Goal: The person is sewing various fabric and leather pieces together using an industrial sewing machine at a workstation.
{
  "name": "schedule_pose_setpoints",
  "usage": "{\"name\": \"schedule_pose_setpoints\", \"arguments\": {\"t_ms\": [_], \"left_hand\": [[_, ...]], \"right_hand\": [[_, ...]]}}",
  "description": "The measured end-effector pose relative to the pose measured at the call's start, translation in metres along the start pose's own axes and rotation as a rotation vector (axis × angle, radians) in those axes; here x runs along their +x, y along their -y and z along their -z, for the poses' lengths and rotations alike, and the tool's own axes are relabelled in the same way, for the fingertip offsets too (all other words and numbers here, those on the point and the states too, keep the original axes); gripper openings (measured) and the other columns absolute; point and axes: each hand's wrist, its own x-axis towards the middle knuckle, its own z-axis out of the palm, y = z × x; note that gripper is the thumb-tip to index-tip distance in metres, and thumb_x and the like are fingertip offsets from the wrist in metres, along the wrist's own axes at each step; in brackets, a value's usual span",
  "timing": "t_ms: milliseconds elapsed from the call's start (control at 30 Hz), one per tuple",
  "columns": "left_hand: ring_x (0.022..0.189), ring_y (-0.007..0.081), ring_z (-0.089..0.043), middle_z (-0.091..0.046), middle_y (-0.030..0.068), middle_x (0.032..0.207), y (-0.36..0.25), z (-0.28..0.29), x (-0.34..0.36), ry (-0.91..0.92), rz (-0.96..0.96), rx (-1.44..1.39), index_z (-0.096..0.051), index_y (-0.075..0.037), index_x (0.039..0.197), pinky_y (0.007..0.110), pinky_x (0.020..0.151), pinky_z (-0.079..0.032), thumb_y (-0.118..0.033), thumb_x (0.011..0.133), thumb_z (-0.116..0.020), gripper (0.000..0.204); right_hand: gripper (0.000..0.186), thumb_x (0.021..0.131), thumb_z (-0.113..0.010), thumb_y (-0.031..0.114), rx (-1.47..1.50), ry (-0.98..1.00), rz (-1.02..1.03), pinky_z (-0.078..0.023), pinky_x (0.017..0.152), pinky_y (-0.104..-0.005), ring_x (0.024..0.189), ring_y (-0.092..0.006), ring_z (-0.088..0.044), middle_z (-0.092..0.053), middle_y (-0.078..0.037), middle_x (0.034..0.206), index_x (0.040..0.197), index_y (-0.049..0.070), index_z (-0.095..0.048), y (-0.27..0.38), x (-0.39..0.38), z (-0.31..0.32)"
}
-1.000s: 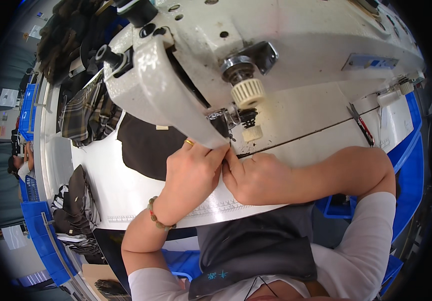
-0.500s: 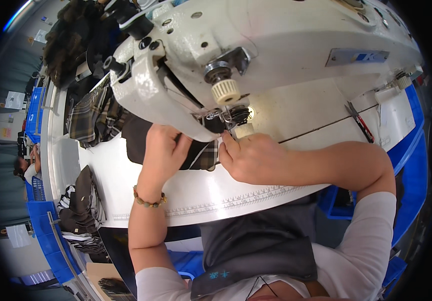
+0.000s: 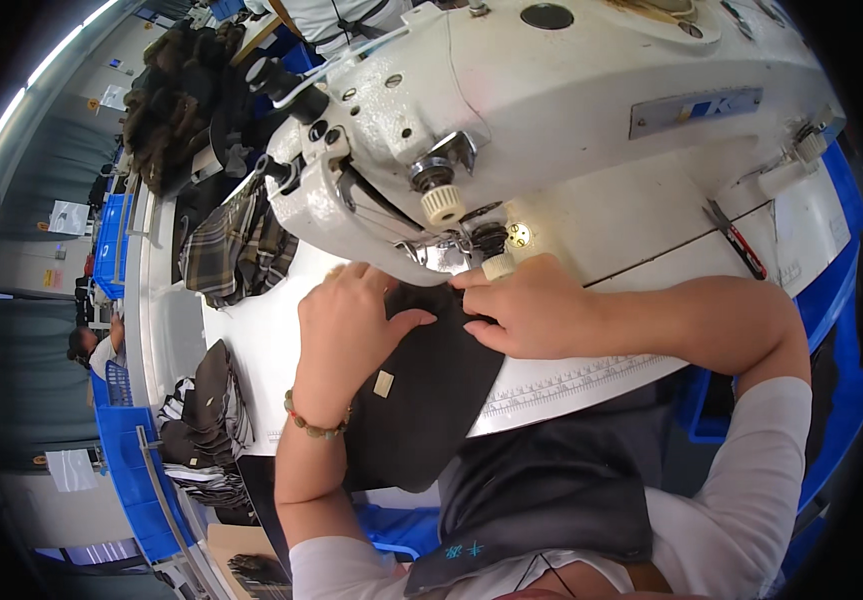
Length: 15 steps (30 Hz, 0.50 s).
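A dark fabric piece (image 3: pixel 431 410) with a small pale label runs from beneath the white sewing machine head (image 3: pixel 596 85) down over the table's front edge. My left hand (image 3: pixel 341 330) rests on its left side, open, thumb stretched across the cloth. My right hand (image 3: pixel 526 305) lies on its right side by the presser foot, index finger reaching forward, other fingers bent but apart, gripping nothing visible. Part of the needle area is hidden by the machine head.
Plaid pieces (image 3: pixel 231 245) and stacked cut pieces (image 3: pixel 211 430) lie left on the white table (image 3: pixel 561 385). Red-and-black snips (image 3: pixel 741 245) lie right. Blue bins (image 3: pixel 141 480) flank the table, a dark furry pile (image 3: pixel 176 100) sits back left, and another person (image 3: pixel 101 355) works far left.
The dark fabric has come toward me and now drapes over the front edge, covering the plaid earlier between my hands. My left hand has opened; my right hand has shifted slightly right.
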Motion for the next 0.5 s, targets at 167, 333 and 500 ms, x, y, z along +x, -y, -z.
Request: {"name": "schedule_pose_setpoints", "arguments": {"t_ms": [167, 333, 500], "left_hand": [[0.076, 0.0190, -0.062, -0.069, 0.0085, 0.090, 0.025, -0.031, 0.017, 0.134, -0.016, -0.688, -0.067, -0.003, 0.103, 0.034, 0.071, -0.051, -0.026, 0.064, -0.094, 0.053], [0.070, 0.0279, -0.069, -0.071, 0.0156, 0.080, 0.027, -0.027, 0.015, 0.133, -0.049, -0.810, -0.073, 0.001, 0.092, 0.033, 0.069, -0.053, -0.017, 0.067, -0.090, 0.035], [0.072, 0.0231, -0.065, -0.069, 0.0106, 0.078, 0.023, -0.031, 0.009, -0.060, -0.113, -0.946, -0.071, 0.002, 0.092, 0.031, 0.070, -0.052, -0.014, 0.070, -0.088, 0.032]], "right_hand": [[0.011, 0.079, -0.069, 0.017, 0.150, -0.034, -0.054, -0.048, 0.059, -0.0445, 0.068, -0.0315, -0.064, -0.061, -0.008, 0.072, 0.074, 0.010, -0.062, -0.004, 0.003, -0.005], [0.010, 0.080, -0.069, 0.016, 0.332, 0.008, -0.173, -0.047, 0.057, -0.0422, 0.062, -0.0293, -0.063, -0.062, -0.008, 0.067, 0.075, 0.010, -0.063, 0.002, 0.007, 0.004], [0.010, 0.080, -0.069, 0.016, 0.388, 0.038, -0.205, -0.046, 0.055, -0.0397, 0.056, -0.0277, -0.062, -0.063, -0.008, 0.063, 0.076, 0.008, -0.065, 0.002, 0.008, 0.007]]}}
